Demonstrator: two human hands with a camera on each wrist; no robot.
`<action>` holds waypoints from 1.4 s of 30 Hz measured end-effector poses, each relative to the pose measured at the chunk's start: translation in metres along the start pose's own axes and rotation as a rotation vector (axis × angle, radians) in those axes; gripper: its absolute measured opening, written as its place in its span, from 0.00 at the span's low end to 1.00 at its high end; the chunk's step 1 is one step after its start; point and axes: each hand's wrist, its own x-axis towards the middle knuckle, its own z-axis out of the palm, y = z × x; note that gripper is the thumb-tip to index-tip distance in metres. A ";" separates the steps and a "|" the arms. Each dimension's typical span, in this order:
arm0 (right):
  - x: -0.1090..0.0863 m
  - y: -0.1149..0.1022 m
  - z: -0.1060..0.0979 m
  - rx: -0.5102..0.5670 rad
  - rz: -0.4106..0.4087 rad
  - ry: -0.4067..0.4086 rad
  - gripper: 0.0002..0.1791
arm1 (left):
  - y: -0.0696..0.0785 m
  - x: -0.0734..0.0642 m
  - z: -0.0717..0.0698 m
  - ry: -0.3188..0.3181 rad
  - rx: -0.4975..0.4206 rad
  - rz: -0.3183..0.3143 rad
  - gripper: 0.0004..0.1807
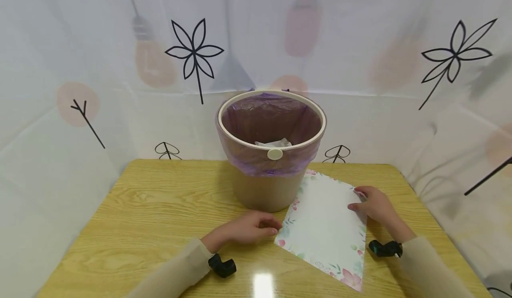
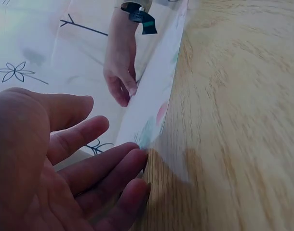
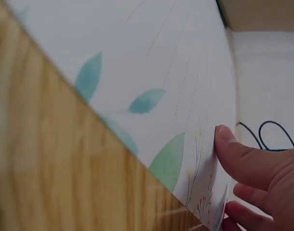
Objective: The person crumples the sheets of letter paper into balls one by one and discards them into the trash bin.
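A white sheet of paper (image 1: 326, 227) with a printed border of pink flowers and green leaves lies slanted in front of the bin, on the right half of the table. My right hand (image 1: 375, 205) pinches its upper right edge, thumb on top and fingers beneath; the right wrist view shows the thumb (image 3: 226, 134) on the paper (image 3: 152, 57) near a leafy corner. At the sheet's left corner is my left hand (image 1: 252, 227), its fingers loosely spread. In the left wrist view the fingertips (image 2: 137, 156) are right at the paper's edge (image 2: 154, 115), with nothing gripped.
A beige bin (image 1: 262, 191) lined with a purple translucent bag (image 1: 272, 160) stands at the table's back middle; crumpled white paper (image 1: 280, 143) lies inside. The wooden table (image 1: 160, 204) backs onto a white patterned curtain (image 1: 100, 35). Dark wrist devices (image 1: 222, 267) sit on both wrists.
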 end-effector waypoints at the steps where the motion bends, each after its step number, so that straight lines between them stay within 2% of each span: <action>1: -0.001 0.000 -0.001 -0.010 0.006 0.003 0.40 | 0.001 0.001 0.000 -0.003 0.011 0.005 0.16; 7: -0.007 0.000 -0.003 -0.100 0.009 -0.002 0.40 | 0.008 0.008 0.002 -0.003 0.104 0.023 0.18; 11: -0.011 -0.004 -0.006 -0.197 0.002 -0.028 0.40 | 0.012 0.011 0.002 -0.006 0.184 0.010 0.20; 14: -0.014 -0.003 -0.008 -0.224 -0.004 -0.043 0.39 | 0.016 0.014 0.002 -0.015 0.223 -0.004 0.21; 22: -0.021 0.005 -0.004 -0.120 -0.044 -0.069 0.45 | 0.023 0.022 0.009 -0.015 0.270 -0.062 0.22; 26: -0.024 0.007 -0.001 -0.086 -0.044 -0.092 0.45 | 0.025 0.024 0.013 -0.012 0.261 -0.068 0.22; 30: -0.028 0.004 0.000 -0.087 -0.060 -0.073 0.44 | 0.027 0.027 0.018 -0.012 0.248 -0.055 0.23; 33: -0.032 -0.004 0.002 -0.086 -0.084 -0.062 0.44 | 0.029 0.030 0.022 -0.014 0.208 -0.060 0.26; 37: -0.035 -0.013 0.006 -0.069 -0.100 -0.054 0.44 | 0.032 0.038 0.026 -0.003 0.151 -0.100 0.33; 39: -0.037 -0.015 0.007 -0.030 -0.100 -0.054 0.44 | 0.034 0.042 0.028 0.011 0.129 -0.122 0.37; 42: -0.039 -0.018 0.007 0.079 -0.092 -0.079 0.43 | 0.041 0.047 0.030 0.044 0.158 -0.159 0.41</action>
